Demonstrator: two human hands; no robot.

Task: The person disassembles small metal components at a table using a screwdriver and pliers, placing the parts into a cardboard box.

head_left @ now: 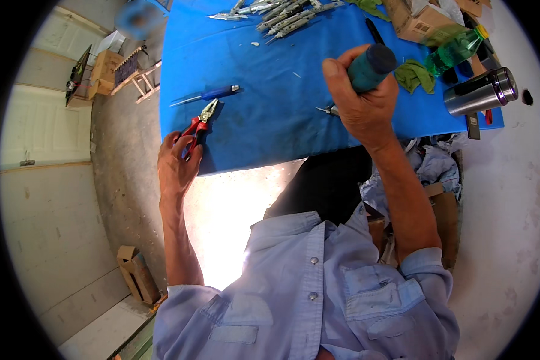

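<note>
Red-handled pliers [199, 125] in left hand [175, 165]; nose up-right.

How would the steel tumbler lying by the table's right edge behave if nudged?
The steel tumbler lies on its side near the blue table edge, so it would probably roll and might drop off. Its polished metal wall looks rigid and likely slippery. Weight can't be judged; contents aren't visible.

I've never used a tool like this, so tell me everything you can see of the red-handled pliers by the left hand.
The pliers have grey metal jaws and red handles with dark trim, probably plastic-coated. They lie flat on the blue table cover near its front left edge, jaws nearly closed and pointing away from the person. The left hand has its fingers on the handles. A blue-handled screwdriver lies just beyond, apart.
</note>
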